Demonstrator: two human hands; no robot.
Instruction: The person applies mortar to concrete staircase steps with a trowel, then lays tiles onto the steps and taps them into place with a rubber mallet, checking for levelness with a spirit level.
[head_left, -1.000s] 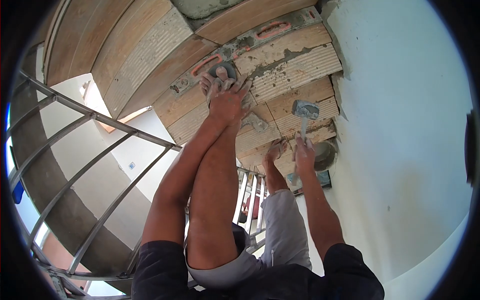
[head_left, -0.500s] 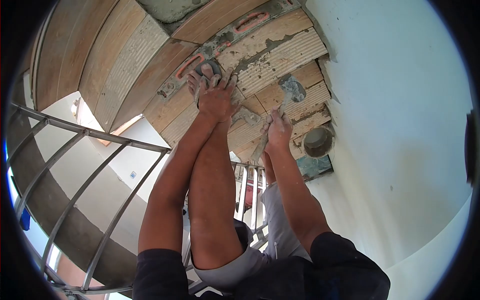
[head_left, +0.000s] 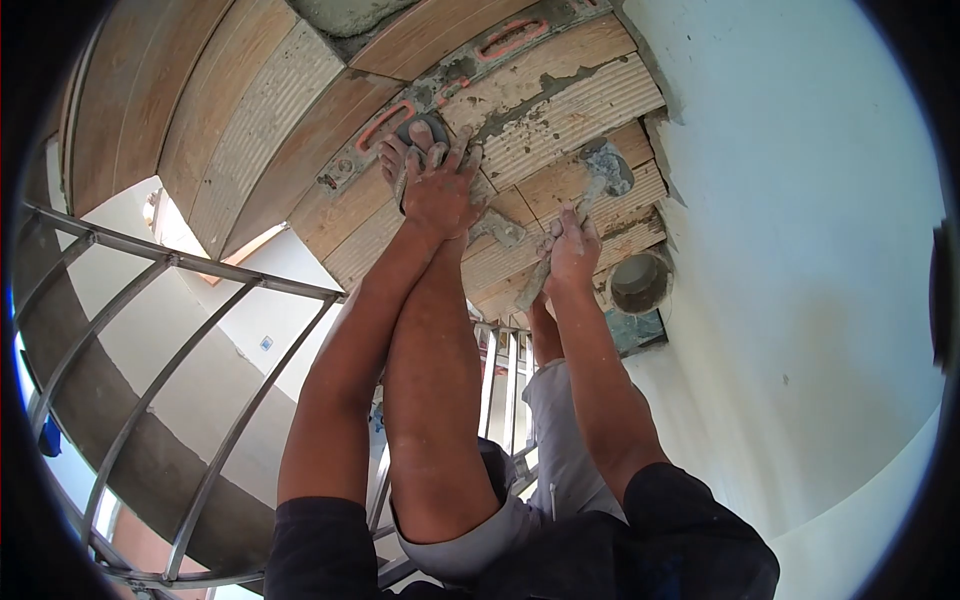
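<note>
My left hand (head_left: 440, 200) lies with fingers spread over my foot (head_left: 400, 160), which stands in a dark sandal on the wood-look tiles. Its fingertips reach down by the tile surface, partly hidden. My right hand (head_left: 572, 255) is wrapped round the handle of a mallet (head_left: 607, 168), whose head is smeared with grey mortar. The head is over the ribbed tile (head_left: 575, 105) and plain tile area near the wall; whether it touches is hard to tell. Between my hands lies a second mortar-covered tool (head_left: 500, 230), partly hidden by my leg.
A long spirit level (head_left: 385, 130) with orange-rimmed openings lies across the tiles beyond my left hand. A round mortar-stained container (head_left: 640, 282) stands by the white wall (head_left: 790, 200). A metal railing (head_left: 210, 268) curves along the left, with a drop below it. Wet mortar (head_left: 350, 14) shows at the top.
My right hand and the mallet have shifted slightly to the right, and its head has turned a little. My left hand stays over the foot; the whole view has drifted slightly.
</note>
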